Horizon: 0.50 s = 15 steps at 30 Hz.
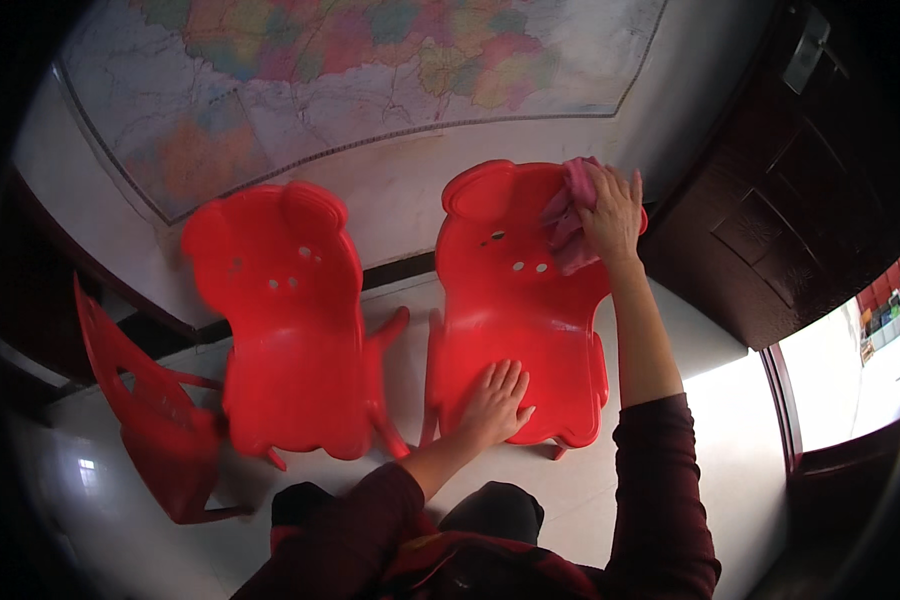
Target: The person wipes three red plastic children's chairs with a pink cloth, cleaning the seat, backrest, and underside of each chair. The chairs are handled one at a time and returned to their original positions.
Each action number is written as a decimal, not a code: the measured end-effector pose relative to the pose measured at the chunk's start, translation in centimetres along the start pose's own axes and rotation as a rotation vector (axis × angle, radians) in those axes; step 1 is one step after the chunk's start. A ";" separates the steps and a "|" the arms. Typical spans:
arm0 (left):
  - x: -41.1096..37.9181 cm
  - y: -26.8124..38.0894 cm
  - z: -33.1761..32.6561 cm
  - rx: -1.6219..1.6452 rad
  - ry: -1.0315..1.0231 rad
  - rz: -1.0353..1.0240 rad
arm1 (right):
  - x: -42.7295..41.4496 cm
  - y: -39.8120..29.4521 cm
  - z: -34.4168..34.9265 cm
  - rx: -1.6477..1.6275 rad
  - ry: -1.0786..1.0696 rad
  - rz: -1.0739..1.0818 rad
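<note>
Before me stands a red plastic child's chair (525,322), its backrest shaped like a bear's head with small cut-out holes. My right hand (615,214) presses a pink cloth (574,217) against the upper right of that backrest. Part of the cloth lies under the palm and fingers and is hidden. Flat on the seat of the same chair rests my left hand (495,405), fingers a little apart, holding nothing. A second red chair (292,337) of the same shape stands to the left, touched by neither hand.
A third red chair (146,405) stands sideways at the far left. Behind the chairs a large map (330,82) hangs on the white wall (390,180). A dark panelled door (765,202) is at the right, beside a bright doorway (832,382). The floor (570,495) is pale tile.
</note>
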<state>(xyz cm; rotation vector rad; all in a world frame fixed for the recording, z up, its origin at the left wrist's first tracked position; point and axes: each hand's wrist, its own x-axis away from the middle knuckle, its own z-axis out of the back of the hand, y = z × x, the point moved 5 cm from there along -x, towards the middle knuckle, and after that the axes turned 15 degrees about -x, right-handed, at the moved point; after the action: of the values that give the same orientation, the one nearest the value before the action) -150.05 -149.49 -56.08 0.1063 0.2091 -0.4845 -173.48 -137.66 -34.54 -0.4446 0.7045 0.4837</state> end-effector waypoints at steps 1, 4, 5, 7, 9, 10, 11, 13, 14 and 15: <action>-0.1 0.1 0.0 -0.003 0.003 0.000 | 0.3 0.1 0.1 0.027 0.048 0.013; -0.5 0.5 0.4 -0.003 0.020 -0.008 | -0.3 -0.6 -1.1 0.006 0.183 -0.064; -0.6 0.5 0.6 -0.005 0.027 -0.011 | -0.9 -1.3 -2.0 -0.020 0.228 -0.110; -0.7 0.5 0.6 -0.024 0.015 -0.013 | -1.9 -3.8 -4.2 -0.177 0.209 -0.082; -0.4 0.2 0.6 -0.044 -0.002 -0.004 | -2.8 -7.0 -6.1 -0.275 0.127 -0.068; -0.3 0.1 0.5 -0.045 -0.006 0.001 | -2.8 -8.4 -6.5 -0.315 0.108 -0.059; -0.1 0.1 0.4 -0.046 -0.012 0.006 | -2.8 -9.6 -6.7 -0.355 0.090 -0.052; -0.2 0.0 0.5 -0.066 -0.008 0.000 | -2.3 -11.6 -7.1 -0.380 0.084 0.060; -0.2 0.1 0.5 -0.077 -0.008 -0.002 | -1.3 -12.9 -7.1 -0.375 0.091 0.158; -0.3 0.1 0.6 -0.076 0.000 -0.003 | -0.2 -14.1 -7.0 -0.367 0.103 0.260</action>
<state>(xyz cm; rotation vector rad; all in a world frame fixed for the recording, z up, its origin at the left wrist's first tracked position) -150.20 -149.38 -55.40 0.0314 0.2271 -0.4785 -169.34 -152.76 -36.04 -0.7303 0.7797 0.8468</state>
